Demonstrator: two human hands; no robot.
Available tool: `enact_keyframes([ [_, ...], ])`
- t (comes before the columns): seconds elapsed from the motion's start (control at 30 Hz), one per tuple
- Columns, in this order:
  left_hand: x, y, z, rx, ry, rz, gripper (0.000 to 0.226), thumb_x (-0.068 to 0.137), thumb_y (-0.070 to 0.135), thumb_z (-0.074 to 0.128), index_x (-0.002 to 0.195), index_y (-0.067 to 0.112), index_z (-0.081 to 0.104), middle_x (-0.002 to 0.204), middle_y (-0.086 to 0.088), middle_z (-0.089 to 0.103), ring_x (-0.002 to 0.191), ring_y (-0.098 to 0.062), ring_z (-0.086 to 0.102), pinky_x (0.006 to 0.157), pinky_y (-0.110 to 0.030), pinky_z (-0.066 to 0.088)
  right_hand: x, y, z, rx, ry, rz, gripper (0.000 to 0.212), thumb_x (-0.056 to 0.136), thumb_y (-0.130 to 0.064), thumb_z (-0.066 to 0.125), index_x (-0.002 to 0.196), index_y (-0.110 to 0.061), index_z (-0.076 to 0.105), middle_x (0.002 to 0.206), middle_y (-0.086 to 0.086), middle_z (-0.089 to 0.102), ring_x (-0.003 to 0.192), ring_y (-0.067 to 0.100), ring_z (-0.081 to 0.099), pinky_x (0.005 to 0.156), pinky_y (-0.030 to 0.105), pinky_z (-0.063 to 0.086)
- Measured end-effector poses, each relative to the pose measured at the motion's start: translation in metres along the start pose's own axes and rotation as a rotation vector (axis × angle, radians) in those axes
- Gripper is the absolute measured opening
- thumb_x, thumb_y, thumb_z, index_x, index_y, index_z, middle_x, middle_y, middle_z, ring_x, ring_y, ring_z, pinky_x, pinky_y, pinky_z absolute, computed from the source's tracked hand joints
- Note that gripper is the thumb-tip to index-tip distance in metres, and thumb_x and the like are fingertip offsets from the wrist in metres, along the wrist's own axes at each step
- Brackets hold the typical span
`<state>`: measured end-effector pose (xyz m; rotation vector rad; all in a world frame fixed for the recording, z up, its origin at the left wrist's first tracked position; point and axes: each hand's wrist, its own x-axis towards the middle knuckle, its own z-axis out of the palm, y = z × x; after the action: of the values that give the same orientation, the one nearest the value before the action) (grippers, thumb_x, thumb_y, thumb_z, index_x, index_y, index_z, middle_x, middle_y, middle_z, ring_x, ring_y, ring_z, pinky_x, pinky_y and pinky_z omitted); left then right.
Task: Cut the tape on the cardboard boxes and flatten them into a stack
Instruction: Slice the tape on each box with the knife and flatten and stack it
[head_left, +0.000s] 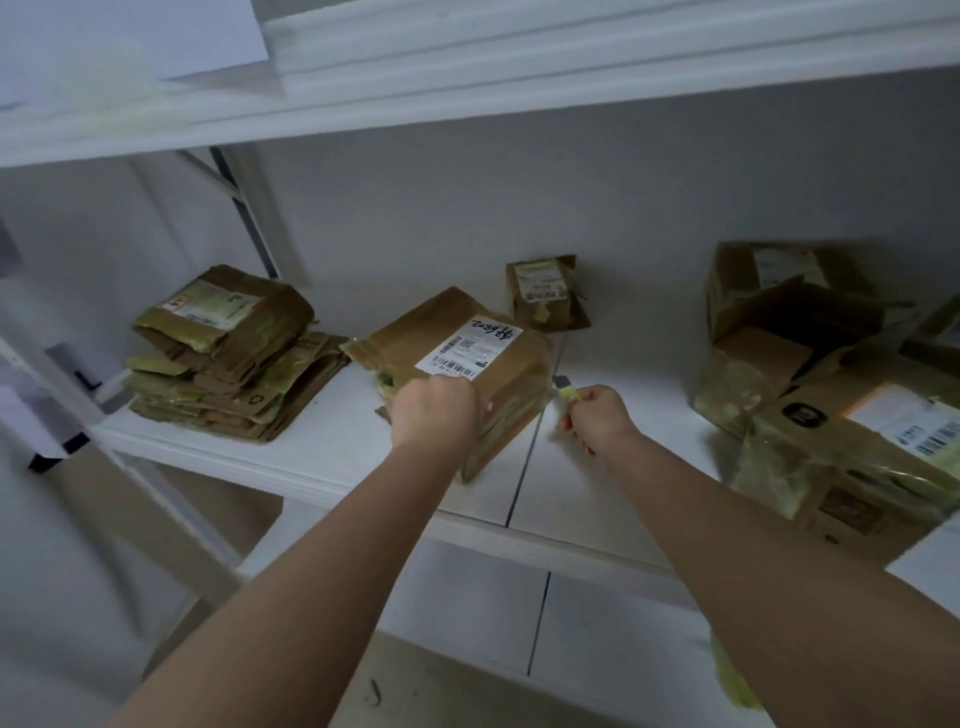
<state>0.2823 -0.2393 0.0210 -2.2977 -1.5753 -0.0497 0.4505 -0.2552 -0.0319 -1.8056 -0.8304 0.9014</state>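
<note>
Box (467, 358) — left hand (436, 410) gripping near edge, cutter (569, 393) beside

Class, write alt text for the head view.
A person's left hand grips a labelled cardboard box on a white shelf; the right hand holds a small cutter beside it. Flattened boxes are stacked left.

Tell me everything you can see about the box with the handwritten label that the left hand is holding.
The labelled box is brown cardboard, worn and partly wrapped in shiny tape. A white shipping label with barcodes and black handwriting sits on its top face. It rests tilted on the white shelf, right of the flattened stack. The left hand grips its near edge. The right hand, holding a small yellowish cutter, is beside its right side.
</note>
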Motion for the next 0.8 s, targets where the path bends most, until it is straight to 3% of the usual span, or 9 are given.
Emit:
enact_keyframes([
  [0.07, -0.002, 0.004, -0.005, -0.018, 0.025, -0.06, 0.044, 0.099, 0.049, 0.036, 0.08, 0.017, 0.06, 0.067, 0.001, 0.054, 0.061, -0.019, 0.052, 0.054, -0.027, 0.038, 0.007, -0.001, 0.0, 0.002, 0.015, -0.001, 0.018, 0.091, -0.001, 0.042, 0.092, -0.006, 0.059, 0.061, 0.002, 0.054, 0.053, 0.013, 0.045, 0.048, 0.024, 0.033],
  [0.13, -0.002, -0.001, -0.012, -0.085, 0.091, -0.107, 0.041, 0.099, 0.045, 0.034, 0.09, 0.021, 0.066, 0.081, -0.001, 0.065, 0.07, -0.023, 0.056, 0.058, -0.028, 0.04, 0.012, -0.002, 0.0, 0.011, 0.0, 0.004, 0.018, 0.087, 0.002, 0.045, 0.093, -0.004, 0.061, 0.062, 0.003, 0.051, 0.055, 0.013, 0.046, 0.049, 0.022, 0.033],
  [0.2, -0.001, -0.009, -0.014, -0.161, 0.053, -0.069, 0.037, 0.1, 0.04, 0.033, 0.115, 0.025, 0.064, 0.117, -0.005, 0.065, 0.108, -0.029, 0.058, 0.083, -0.038, 0.049, 0.015, 0.0, 0.0, 0.012, -0.054, 0.007, 0.019, 0.086, 0.003, 0.047, 0.094, -0.001, 0.064, 0.068, 0.007, 0.055, 0.057, 0.014, 0.047, 0.052, 0.022, 0.035],
  [0.23, 0.001, -0.014, -0.012, -0.198, -0.039, -0.029, 0.038, 0.102, 0.039, 0.033, 0.13, 0.028, 0.056, 0.14, -0.005, 0.052, 0.132, -0.033, 0.041, 0.102, -0.046, 0.04, 0.017, 0.001, 0.001, 0.012, -0.074, 0.008, 0.022, 0.084, 0.004, 0.047, 0.097, 0.001, 0.064, 0.074, 0.009, 0.058, 0.059, 0.016, 0.049, 0.054, 0.022, 0.036],
  [0.3, 0.003, -0.02, 0.0, -0.344, -0.218, -0.013, 0.045, 0.103, 0.04, 0.029, 0.147, 0.032, 0.036, 0.159, -0.002, 0.02, 0.147, -0.036, 0.005, 0.114, -0.057, 0.014, 0.019, 0.005, 0.003, 0.021, -0.087, 0.012, 0.027, 0.085, 0.003, 0.046, 0.107, 0.002, 0.062, 0.088, 0.014, 0.064, 0.066, 0.02, 0.053, 0.051, 0.02, 0.035],
  [0.43, -0.001, -0.022, 0.018, -0.498, -0.272, -0.022, 0.049, 0.103, 0.043, 0.023, 0.151, 0.031, 0.026, 0.161, -0.009, 0.013, 0.147, -0.037, 0.002, 0.119, -0.049, 0.001, 0.022, 0.006, 0.005, 0.05, -0.082, -0.009, 0.026, 0.092, -0.002, 0.043, 0.115, -0.002, 0.055, 0.102, 0.017, 0.069, 0.06, 0.01, 0.051, 0.048, 0.02, 0.032],
  [0.57, -0.005, -0.017, 0.003, -0.386, -0.308, -0.004, 0.047, 0.103, 0.044, 0.022, 0.15, 0.038, 0.024, 0.161, 0.0, 0.012, 0.147, -0.035, 0.005, 0.117, -0.053, 0.01, 0.033, 0.001, 0.008, 0.082, -0.06, 0.004, 0.023, 0.088, -0.002, 0.045, 0.102, -0.005, 0.063, 0.102, 0.016, 0.067, 0.087, 0.026, 0.062, 0.067, 0.027, 0.045],
  [0.8, -0.004, -0.024, 0.002, -0.396, -0.386, -0.021, 0.048, 0.104, 0.04, 0.022, 0.151, 0.04, 0.014, 0.162, 0.004, 0.004, 0.148, -0.029, 0.0, 0.116, -0.053, 0.006, 0.05, -0.009, 0.022, 0.129, -0.078, 0.058, 0.024, 0.089, 0.0, 0.047, 0.105, 0.002, 0.065, 0.094, 0.017, 0.066, 0.083, 0.027, 0.062, 0.058, 0.025, 0.045],
])
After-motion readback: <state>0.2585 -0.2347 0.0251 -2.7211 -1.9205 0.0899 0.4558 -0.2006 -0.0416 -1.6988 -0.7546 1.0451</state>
